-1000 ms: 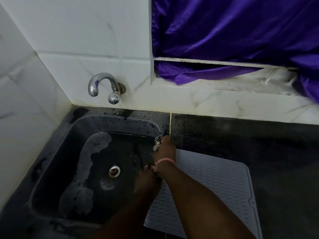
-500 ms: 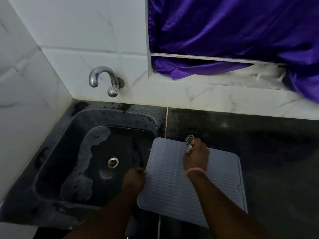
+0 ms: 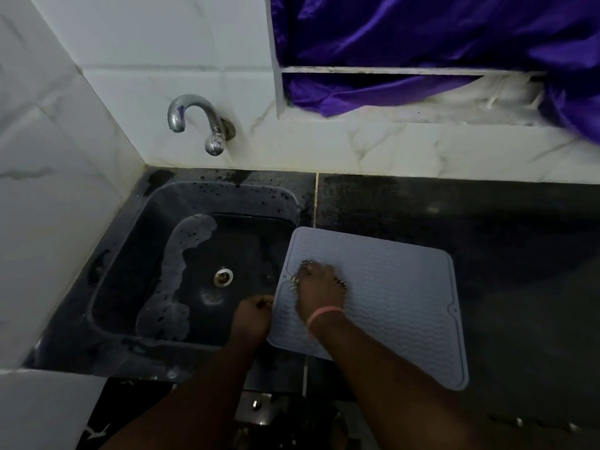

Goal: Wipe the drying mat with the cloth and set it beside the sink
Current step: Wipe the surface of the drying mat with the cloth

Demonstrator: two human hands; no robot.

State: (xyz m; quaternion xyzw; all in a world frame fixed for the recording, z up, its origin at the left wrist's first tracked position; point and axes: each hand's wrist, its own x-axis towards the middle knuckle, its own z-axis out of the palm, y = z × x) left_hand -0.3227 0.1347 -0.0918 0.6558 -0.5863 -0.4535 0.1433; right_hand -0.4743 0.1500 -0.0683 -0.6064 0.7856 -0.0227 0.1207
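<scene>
Both hands working: right hand (image 3: 319,287), bunching cloth (image 3: 305,266), has swept back leftward across mat (image 3: 389,297); left hand (image 3: 255,315) pinching mat's edge; wiping is continuing.

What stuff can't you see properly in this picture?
- Head view: the black-and-white checked cloth is mostly hidden under the right hand and blurred.
- The grey ribbed silicone drying mat has its near-left corner covered by the right forearm.
- The left hand fingers curl out of sight at the mat's edge.

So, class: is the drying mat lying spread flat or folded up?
Spread flat. The drying mat shows its whole ribbed face and rounded corners on the counter, its left edge overhanging the sink.
</scene>
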